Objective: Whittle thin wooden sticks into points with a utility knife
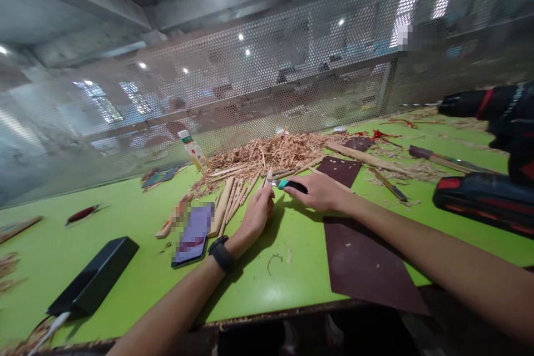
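Note:
My left hand (257,210), with a black watch (222,253) on the wrist, is closed around a small pale piece of wood (270,174). Only its pointed tip shows above the fingers. From the right, my right hand (320,190) grips a carving knife (293,184) with a black and teal handle. The blade lies at the wood, close to my left fingertips; exact contact is too small to tell. Several thin wooden sticks (235,199) lie just beyond my left hand. Past both hands is a heap of wood shavings (267,150).
Dark brown sandpaper (362,261) lies under my right forearm. A phone (194,236) and a black box (95,275) are at the left. A cordless drill (479,200) stands at the right. A glue bottle (192,150) and a perforated screen (267,78) are at the back.

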A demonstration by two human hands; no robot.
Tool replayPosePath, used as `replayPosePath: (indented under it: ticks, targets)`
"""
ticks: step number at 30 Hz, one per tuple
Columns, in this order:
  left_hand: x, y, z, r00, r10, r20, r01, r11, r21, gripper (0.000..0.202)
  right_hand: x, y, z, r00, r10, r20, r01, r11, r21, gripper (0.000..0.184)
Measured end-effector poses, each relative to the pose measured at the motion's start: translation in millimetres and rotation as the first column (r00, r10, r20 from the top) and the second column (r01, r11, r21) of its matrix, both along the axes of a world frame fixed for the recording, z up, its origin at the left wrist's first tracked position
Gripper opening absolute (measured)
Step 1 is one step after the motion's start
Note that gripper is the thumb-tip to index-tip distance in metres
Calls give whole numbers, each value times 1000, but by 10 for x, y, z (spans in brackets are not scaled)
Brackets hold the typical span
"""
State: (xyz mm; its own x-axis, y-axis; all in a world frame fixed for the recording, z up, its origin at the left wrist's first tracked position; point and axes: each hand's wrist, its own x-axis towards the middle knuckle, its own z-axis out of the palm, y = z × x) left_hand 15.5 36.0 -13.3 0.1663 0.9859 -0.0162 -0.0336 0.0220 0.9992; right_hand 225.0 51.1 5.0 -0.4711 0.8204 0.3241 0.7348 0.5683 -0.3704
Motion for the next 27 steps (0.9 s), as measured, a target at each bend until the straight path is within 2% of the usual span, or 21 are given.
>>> replayPosePath:
  ticks: [2, 6, 13, 17, 21, 24, 27]
  targets:
    - [-5, 4, -2, 1000, -3, 6, 3, 999, -32, 44, 24, 32, -23, 999, -48, -4, 48, 999, 0, 57]
    - [0, -13, 9, 1000, -12, -15, 12, 1000, 0, 37, 68, 83, -55, 992, -118, -48, 117, 993, -27, 66]
    - [11, -78, 76, 998, -65, 23, 65, 998, 6, 40, 58, 54, -51, 991, 43, -125, -52, 996, -67, 57]
    - [-5, -52, 60, 993, -104, 55, 105, 994, -12, 43, 42, 54, -71, 986, 89, -138, -101, 991, -82, 51]
    - [-25, -35, 34, 994, -110, 14, 110, 994, -2, 46, 23, 51, -105, 979, 153, -136, -163, 984, -66, 49]
    - [-31, -34, 16, 995, -92, -37, 93, 995, 23, 50, 7, 40, -114, 979, 178, -99, -183, 982, -47, 49]
    - [-20, -30, 8, 995, -69, -69, 72, 996, 45, 55, -1, 25, -94, 987, 149, -55, -150, 988, -18, 48]
